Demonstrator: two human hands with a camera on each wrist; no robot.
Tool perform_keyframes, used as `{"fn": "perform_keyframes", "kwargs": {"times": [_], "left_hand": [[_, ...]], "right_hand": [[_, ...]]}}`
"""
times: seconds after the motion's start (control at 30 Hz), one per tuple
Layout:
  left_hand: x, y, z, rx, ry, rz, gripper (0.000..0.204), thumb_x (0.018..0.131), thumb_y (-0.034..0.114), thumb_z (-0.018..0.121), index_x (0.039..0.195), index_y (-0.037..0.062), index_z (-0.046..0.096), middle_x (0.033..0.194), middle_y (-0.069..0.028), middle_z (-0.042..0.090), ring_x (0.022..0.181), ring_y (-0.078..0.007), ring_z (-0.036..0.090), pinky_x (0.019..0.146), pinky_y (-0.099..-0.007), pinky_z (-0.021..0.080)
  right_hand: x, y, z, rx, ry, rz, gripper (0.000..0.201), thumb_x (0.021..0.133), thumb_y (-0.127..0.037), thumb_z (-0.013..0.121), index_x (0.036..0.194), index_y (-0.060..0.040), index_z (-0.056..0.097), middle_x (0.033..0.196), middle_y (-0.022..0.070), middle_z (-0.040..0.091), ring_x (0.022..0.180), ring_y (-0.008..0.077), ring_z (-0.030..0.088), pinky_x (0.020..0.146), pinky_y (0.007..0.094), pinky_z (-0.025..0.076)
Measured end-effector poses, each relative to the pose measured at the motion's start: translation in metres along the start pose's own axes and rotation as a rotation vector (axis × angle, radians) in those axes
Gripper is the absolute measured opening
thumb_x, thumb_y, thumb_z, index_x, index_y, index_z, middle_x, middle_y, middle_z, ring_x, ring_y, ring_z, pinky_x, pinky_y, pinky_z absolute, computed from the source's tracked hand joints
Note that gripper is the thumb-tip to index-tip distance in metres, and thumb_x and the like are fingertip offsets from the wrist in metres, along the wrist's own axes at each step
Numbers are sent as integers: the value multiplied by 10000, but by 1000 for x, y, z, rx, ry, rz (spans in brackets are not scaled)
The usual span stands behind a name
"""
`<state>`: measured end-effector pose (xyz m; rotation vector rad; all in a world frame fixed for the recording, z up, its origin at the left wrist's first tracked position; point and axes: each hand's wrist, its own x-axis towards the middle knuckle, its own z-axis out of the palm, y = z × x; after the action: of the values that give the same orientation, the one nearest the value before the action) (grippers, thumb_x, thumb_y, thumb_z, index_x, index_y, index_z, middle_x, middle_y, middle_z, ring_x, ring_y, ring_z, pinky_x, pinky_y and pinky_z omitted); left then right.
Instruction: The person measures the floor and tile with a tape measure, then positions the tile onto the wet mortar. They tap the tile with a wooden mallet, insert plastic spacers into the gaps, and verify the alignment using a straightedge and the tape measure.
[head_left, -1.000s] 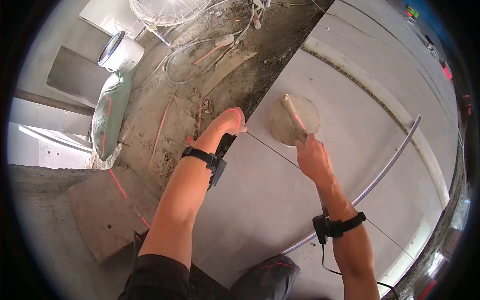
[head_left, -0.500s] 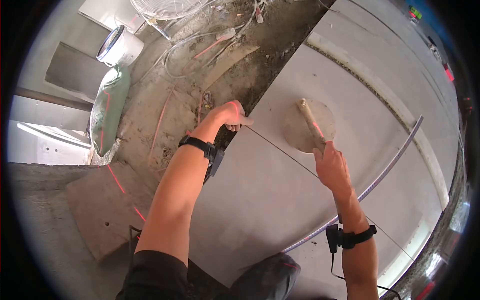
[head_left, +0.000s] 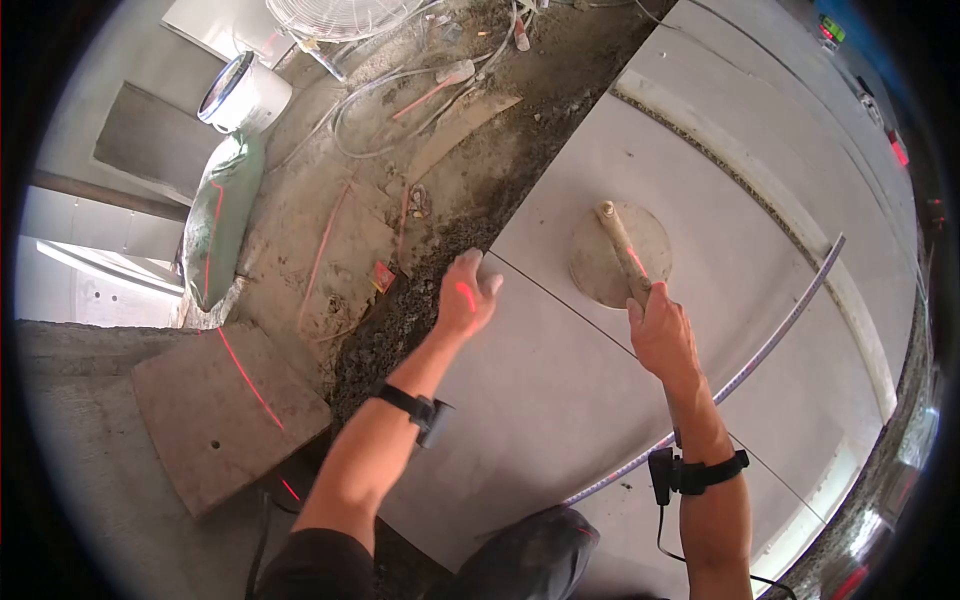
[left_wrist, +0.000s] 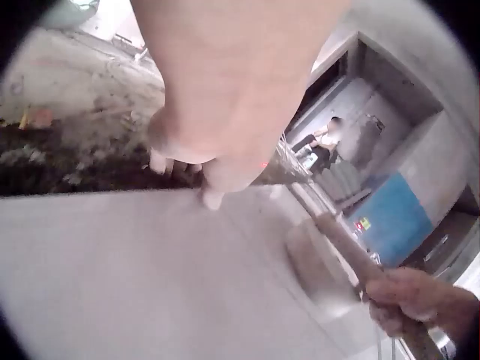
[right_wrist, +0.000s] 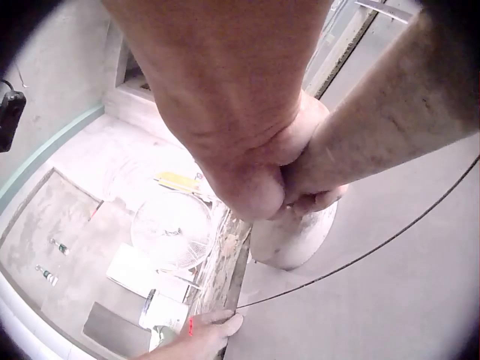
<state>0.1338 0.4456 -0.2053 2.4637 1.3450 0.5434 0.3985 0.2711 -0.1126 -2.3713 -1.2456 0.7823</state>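
Observation:
My right hand grips the wooden handle of a mallet. Its wide round head lies over the large grey tile beyond the joint. In the right wrist view the thick handle runs back under my forearm. My left hand is at the tiles' left edge, close to the end of the dark joint. The thumb stands apart from the other fingers, and nothing shows in its grasp. The left wrist view has the left fingertips right by the edge of the nearer tile.
A curved, marked strip lies across the tiles on the right. Rough mortar and soil border the left edge. Beyond are cables, a white bucket, a green sack and a fan. A brown board lies at near left.
The mallet and right hand shifted right, then stayed nearly still. My left hand drew back from the joint's end toward me, its fingers turning to point forward.

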Motion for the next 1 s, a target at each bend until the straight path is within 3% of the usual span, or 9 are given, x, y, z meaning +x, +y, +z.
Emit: {"fn": "perform_keyframes", "kwargs": {"times": [0.03, 0.1, 0.17, 0.27, 0.43, 0.53, 0.87, 0.93, 1.0], "left_hand": [[0, 2, 2, 3, 5, 0, 557, 871, 248, 744, 1310, -60, 594, 1274, -246, 646, 1050, -359, 695, 967, -416, 531], [-5, 9, 1, -223, -104, -250, 632, 888, 234, 715, 1413, -50, 507, 1384, -251, 569, 1204, -374, 622, 1060, -415, 475], [-4, 18, -12, -207, -120, -264, 616, 883, 254, 717, 1384, -56, 536, 1354, -238, 598, 1257, -365, 582, 1076, -428, 458], [0, 16, -16, -168, -145, -237, 611, 869, 286, 729, 1350, -55, 569, 1327, -229, 614, 1218, -367, 603, 1055, -428, 470], [4, 27, -13, -132, -147, -332, 608, 844, 372, 736, 1279, -40, 628, 1255, -226, 642, 1171, -382, 622, 1008, -436, 497], [4, 24, -9, -108, -112, -327, 577, 842, 372, 729, 1235, -43, 650, 1203, -231, 662, 1126, -385, 640, 979, -438, 511], [1, 11, -8, -187, -116, -340, 459, 852, 323, 720, 1141, -34, 705, 1147, -213, 700, 1095, -377, 663, 963, -441, 512], [0, 6, -6, -237, -24, -286, 442, 845, 358, 727, 1073, -21, 720, 1027, -239, 703, 976, -420, 678, 850, -477, 539], [8, 1, -7, -335, -71, -332, 425, 843, 366, 728, 1024, -18, 731, 979, -236, 710, 931, -407, 685, 821, -469, 539]], "right_hand": [[1, -1, 0, 2, 1, -5, 312, 989, -235, 610, 1065, 41, 487, 866, 292, 689, 853, 499, 668, 756, 572, 526], [-1, -1, 0, 6, 9, 8, 309, 987, -231, 614, 1057, 43, 488, 851, 290, 688, 854, 494, 670, 756, 570, 528], [-1, 2, 2, 5, 22, -11, 304, 987, -227, 613, 1048, 43, 487, 843, 288, 686, 852, 494, 669, 750, 569, 529], [1, 4, 4, 2, 44, -45, 300, 988, -226, 611, 1032, 43, 485, 834, 287, 683, 849, 498, 665, 740, 567, 529], [1, 4, 3, -5, 42, -43, 299, 988, -225, 606, 1018, 45, 479, 832, 287, 681, 845, 506, 657, 733, 565, 528], [4, 9, 9, 1, 72, -115, 295, 986, -217, 602, 1014, 49, 477, 837, 289, 681, 843, 504, 656, 738, 564, 527], [4, 0, 0, 12, 31, -34, 298, 984, -205, 599, 1060, 61, 488, 881, 307, 686, 871, 503, 662, 765, 566, 524], [5, -4, 2, 11, 35, -33, 295, 985, -205, 599, 1060, 58, 489, 878, 309, 685, 870, 502, 663, 765, 567, 523], [4, 0, 2, 7, 26, -24, 293, 986, -206, 598, 1058, 56, 486, 860, 301, 683, 865, 502, 662, 755, 565, 523]]}}
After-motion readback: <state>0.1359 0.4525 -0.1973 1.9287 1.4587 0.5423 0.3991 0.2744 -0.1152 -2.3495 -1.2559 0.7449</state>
